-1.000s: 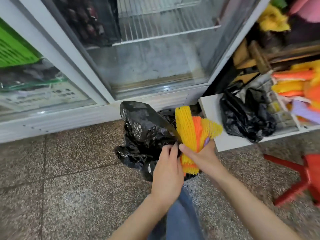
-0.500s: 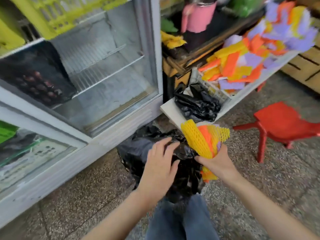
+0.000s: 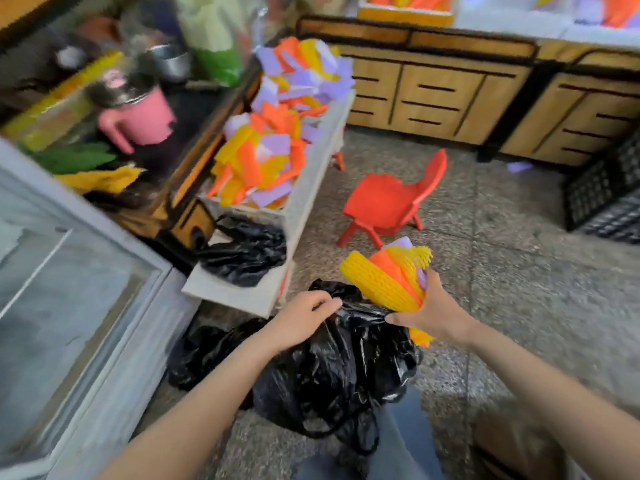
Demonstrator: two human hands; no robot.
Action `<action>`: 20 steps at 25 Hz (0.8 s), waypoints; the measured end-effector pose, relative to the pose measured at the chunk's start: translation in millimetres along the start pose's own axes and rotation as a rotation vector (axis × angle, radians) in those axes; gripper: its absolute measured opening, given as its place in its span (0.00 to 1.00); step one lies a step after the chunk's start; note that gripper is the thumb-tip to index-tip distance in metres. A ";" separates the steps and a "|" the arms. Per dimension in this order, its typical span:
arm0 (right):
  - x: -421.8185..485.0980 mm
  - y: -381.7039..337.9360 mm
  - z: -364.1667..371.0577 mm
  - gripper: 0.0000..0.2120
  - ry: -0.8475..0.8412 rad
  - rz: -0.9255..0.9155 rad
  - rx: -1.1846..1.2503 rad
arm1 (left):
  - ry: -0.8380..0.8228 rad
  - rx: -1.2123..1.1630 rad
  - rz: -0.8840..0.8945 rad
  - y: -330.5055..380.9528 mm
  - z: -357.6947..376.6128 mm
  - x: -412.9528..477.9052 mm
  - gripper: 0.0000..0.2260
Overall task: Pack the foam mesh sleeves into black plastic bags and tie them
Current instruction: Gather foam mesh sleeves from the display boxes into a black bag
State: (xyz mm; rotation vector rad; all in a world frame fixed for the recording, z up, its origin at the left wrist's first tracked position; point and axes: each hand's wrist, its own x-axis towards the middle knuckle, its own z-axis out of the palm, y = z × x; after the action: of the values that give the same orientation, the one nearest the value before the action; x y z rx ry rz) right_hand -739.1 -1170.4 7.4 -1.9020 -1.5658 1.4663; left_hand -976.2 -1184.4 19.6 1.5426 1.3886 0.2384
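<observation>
Speckled floor (image 3: 519,306), glass cooler (image 3: 79,306) far left, loose sleeve heap (image 3: 273,140) upper middle. Lower centre, left hand (image 3: 304,315) pinches the black bag (image 3: 332,375) by its rim. Just right, right hand (image 3: 429,313) grips a bundle of foam mesh sleeves (image 3: 384,282) over the mouth. Looks featherlight and squishy, so I'd squeeze mid-bundle. The bag film looks slippery, so I'd grab the bunched rim.

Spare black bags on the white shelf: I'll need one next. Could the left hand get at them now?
Probably, once freed: the left hand grips the open bag, but the spare bags lie uncovered on the shelf with nothing between.
</observation>
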 end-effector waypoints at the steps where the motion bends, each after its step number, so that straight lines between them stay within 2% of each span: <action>1: 2.0 8.8 -19.9 0.55 0.030 0.015 0.017 | -0.019 -0.005 -0.011 18.2 7.6 16.6 0.14; 3: 8.8 30.7 -64.0 0.54 0.127 0.040 0.023 | -0.015 0.052 -0.007 53.9 25.5 51.4 0.09; 4: 12.2 41.3 -86.9 0.53 0.168 0.058 0.020 | 0.046 0.167 0.023 71.2 32.5 66.6 0.06; 6: 17.9 60.5 -134.9 0.52 0.229 0.101 0.021 | 0.286 0.465 0.144 106.8 47.7 95.2 0.07; 7: 21.1 67.3 -150.5 0.52 0.248 0.121 0.027 | 0.396 0.521 0.228 121.1 52.9 102.4 0.07; 8: 23.9 77.6 -175.0 0.52 0.285 0.138 0.041 | 0.439 0.519 0.328 143.0 65.3 116.4 0.06; 10: 27.9 90.3 -211.6 0.52 0.331 0.154 0.072 | 0.355 0.523 0.424 173.6 91.9 137.0 0.06; 13: 34.3 102.5 -258.1 0.50 0.313 0.170 0.145 | 0.136 0.678 0.277 196.3 131.1 182.5 0.28; 15: 38.2 108.7 -280.6 0.50 0.240 0.162 0.184 | 0.089 0.666 0.270 212.9 143.7 218.3 0.34; 18: 48.2 116.2 -312.1 0.49 0.160 0.166 0.177 | 0.056 0.597 0.420 244.6 151.4 275.0 0.26; 20: 62.1 122.3 -339.4 0.49 0.215 0.189 0.147 | -0.001 0.532 0.473 263.2 148.9 310.1 0.18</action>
State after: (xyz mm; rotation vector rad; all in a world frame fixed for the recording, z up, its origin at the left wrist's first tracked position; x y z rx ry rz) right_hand -399.0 -1038.8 38.6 -2.0868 -1.1792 1.3531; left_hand -605.2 -961.2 7.4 2.3097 1.1152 0.1575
